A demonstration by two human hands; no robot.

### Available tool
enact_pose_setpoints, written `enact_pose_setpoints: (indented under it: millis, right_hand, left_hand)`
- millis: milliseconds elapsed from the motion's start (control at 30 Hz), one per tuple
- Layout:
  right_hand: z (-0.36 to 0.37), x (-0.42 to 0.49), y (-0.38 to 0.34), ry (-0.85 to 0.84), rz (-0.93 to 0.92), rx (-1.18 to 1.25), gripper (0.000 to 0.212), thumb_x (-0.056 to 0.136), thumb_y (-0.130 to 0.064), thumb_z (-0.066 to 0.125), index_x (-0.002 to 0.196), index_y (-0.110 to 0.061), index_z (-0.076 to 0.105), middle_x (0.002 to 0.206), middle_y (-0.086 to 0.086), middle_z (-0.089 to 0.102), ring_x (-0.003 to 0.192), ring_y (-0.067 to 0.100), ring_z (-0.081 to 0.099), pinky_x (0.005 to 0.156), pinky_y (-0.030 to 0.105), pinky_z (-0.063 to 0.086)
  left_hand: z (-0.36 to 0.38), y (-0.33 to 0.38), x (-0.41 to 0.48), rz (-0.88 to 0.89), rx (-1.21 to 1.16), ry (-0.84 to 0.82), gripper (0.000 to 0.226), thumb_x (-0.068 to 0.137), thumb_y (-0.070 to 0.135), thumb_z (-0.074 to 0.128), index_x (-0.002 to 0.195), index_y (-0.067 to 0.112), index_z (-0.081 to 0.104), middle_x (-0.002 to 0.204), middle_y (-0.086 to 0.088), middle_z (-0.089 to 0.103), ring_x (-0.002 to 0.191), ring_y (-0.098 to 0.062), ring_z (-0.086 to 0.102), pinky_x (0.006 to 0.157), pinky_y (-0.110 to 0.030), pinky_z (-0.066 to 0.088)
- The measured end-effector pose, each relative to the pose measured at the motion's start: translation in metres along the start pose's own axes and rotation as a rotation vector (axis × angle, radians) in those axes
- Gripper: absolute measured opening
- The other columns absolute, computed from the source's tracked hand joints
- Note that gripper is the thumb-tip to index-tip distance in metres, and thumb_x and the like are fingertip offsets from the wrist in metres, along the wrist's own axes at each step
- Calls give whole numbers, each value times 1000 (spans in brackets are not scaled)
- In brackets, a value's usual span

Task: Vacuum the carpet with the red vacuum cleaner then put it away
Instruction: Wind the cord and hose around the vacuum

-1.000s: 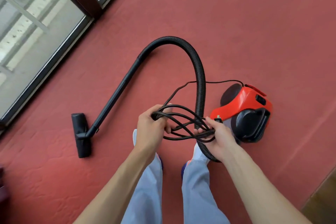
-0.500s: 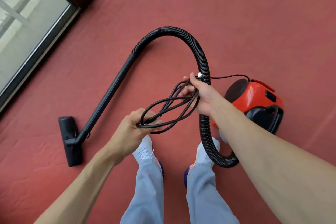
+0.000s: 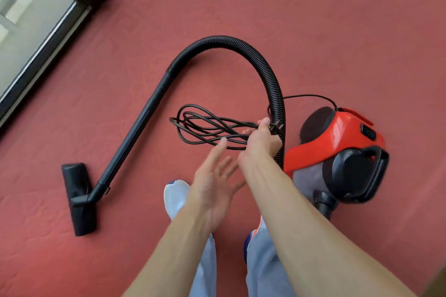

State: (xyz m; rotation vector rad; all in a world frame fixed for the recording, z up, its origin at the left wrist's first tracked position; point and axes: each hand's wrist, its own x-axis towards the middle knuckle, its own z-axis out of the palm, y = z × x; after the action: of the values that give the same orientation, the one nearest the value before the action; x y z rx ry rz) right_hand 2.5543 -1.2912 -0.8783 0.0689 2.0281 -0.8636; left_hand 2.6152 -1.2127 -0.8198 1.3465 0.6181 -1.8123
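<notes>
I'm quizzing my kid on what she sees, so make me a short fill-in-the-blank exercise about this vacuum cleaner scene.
1. The right hand grips the coiled black ___.
2. The left hand, palm up with fingers spread, holds ___.
3. The vacuum cleaner stands on the carpet on the person's ___ side.
Missing words: cord; nothing; right.

— What sits on the carpet (image 3: 313,31)?
— The red vacuum (image 3: 342,132) at right; its hose (image 3: 226,40) arches to a wand (image 3: 135,132) lying flat, with the floor head (image 3: 78,198) at left. Two shoes (image 3: 175,196) stand between.
</notes>
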Motion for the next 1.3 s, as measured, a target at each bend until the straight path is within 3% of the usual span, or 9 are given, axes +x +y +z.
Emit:
enact_pose_setpoints:
  millis: [67,200,300,467,667,800,1000,1133,1300]
  right_hand:
    - [-2,-2,7,8,15,4,23,99,-26,55,83,-10,61,63,5,60,56,22,57,62,31,54]
    - [-16,-5,12,-55,73,115,20,101,-22,54,85,-10,57,56,6,57,44,18,58,37,20,45]
    - [-24,1,19,-110,104,176,25,101,-19,53,79,-9,53,52,7,59,46,21,60,51,31,52]
    - [-38,9,36,-360,186,262,25,98,-7,56,74,-7,58,65,7,65,60,15,65,77,38,56]
    - [-78,29,20,-669,171,-77,12,91,4,61,93,-8,59,87,5,63,94,21,60,103,42,46]
    - [-104,57,-16,-731,102,-307,30,94,0,58,123,3,52,115,27,66,99,32,69,91,40,56]
    - [-95,101,-37,-503,-237,-512,18,97,1,45,96,-4,62,82,14,66,63,19,65,62,25,56]
    - [-86,138,-15,-355,-132,-577,16,92,-1,51,79,-8,58,70,7,53,55,16,52,46,22,50]
    - [-81,164,16,-404,-141,-823,25,65,-34,62,70,-9,62,58,1,49,60,23,46,65,37,40]
  left_hand:
    - [19,-5,11,-30,103,-87,73,68,56,82,124,12,68,123,-14,68,114,-25,66,99,-40,51]
    - [30,2,42,35,27,105,57,57,51,87,91,9,69,70,-5,72,64,-19,69,67,-30,58]
    - [27,2,66,55,-52,64,71,55,46,94,102,8,57,65,-8,61,58,-24,63,66,-34,57]
    - [20,5,89,64,-212,195,22,92,24,63,80,9,52,64,-9,59,53,-22,60,46,-23,51]
    - [4,6,120,152,-258,258,22,101,12,47,80,9,48,64,-6,55,63,-22,61,48,-27,56]
    - [-1,7,142,231,68,379,11,99,5,51,89,8,47,64,-5,47,46,-17,52,46,-29,54]
    - [-3,-15,157,241,730,476,9,90,-8,43,86,-3,50,60,-14,52,38,-21,47,43,-31,50]
    - [-11,-36,173,25,906,340,16,96,-7,43,82,0,47,59,-16,59,37,-20,47,47,-31,49]
    - [1,-65,192,2,1018,136,11,97,3,54,86,3,54,55,-8,59,43,-19,50,39,-25,46]
